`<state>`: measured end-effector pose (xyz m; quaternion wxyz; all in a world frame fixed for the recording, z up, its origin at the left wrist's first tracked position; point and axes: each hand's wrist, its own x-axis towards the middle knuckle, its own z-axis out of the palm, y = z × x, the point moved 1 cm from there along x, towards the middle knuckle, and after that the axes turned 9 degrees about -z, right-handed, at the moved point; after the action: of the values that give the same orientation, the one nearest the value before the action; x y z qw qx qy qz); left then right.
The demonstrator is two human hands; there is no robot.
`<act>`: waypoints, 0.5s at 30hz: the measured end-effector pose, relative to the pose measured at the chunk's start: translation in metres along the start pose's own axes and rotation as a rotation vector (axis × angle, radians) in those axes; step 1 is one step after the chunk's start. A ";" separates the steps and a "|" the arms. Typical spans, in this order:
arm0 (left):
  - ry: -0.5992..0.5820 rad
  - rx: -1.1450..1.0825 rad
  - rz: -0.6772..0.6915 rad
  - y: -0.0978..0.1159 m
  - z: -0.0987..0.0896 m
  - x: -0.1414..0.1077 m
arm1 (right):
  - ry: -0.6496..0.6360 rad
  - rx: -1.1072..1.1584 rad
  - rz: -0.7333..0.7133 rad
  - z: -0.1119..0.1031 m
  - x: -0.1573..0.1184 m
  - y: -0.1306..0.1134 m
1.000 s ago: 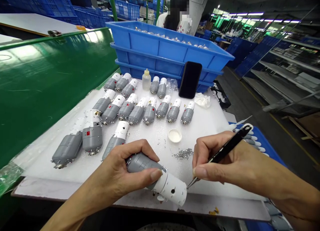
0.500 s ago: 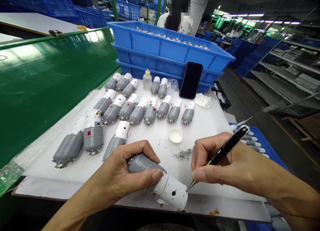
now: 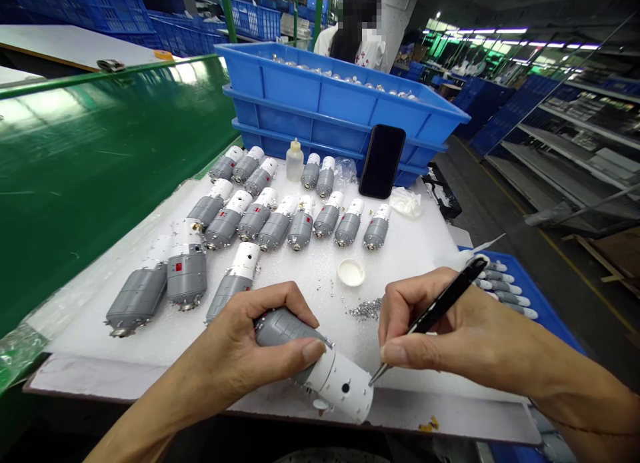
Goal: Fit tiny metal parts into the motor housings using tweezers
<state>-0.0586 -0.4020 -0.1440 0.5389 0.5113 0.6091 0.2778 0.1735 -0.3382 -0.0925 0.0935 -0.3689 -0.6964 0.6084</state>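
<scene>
My left hand [image 3: 270, 346] is wrapped round the grey body of a grey-and-white spacecraft model [image 3: 345, 386], its white end tilted down to the right. Black tweezers [image 3: 445, 296] are pinched in my right hand [image 3: 425, 329], their metal tips touching the white end near its rim. Whether the tips grip a tiny part is too small to tell. Behind my right fingers lies a pile of small silvery parts [image 3: 366, 309]. A small white dish [image 3: 351, 273] of pale material sits just beyond it.
Several similar models [image 3: 225, 219] stand and lie on the white foam sheet [image 3: 280, 269]. Farther back are a squeeze bottle [image 3: 295, 161], a phone [image 3: 383, 161] leaning on stacked blue crates [image 3: 330, 109], and crumpled tissue [image 3: 406, 203]. A blue tray [image 3: 545, 316] holds more parts at right. A person sits beyond.
My right hand and the tweezers have shifted slightly left, the tips staying at the model's white end. The model has moved very slightly left too; my left hand keeps its hold.
</scene>
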 end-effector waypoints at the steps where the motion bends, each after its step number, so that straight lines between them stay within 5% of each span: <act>1: 0.001 -0.006 0.004 0.000 0.000 0.000 | -0.001 0.004 -0.001 0.000 0.000 0.000; 15: 0.009 -0.181 -0.122 -0.001 0.007 0.001 | 0.018 -0.006 -0.028 0.003 0.000 0.001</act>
<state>-0.0522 -0.4034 -0.1474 0.5961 0.4212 0.6138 0.3008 0.1719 -0.3405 -0.0946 0.1070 -0.3652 -0.7025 0.6014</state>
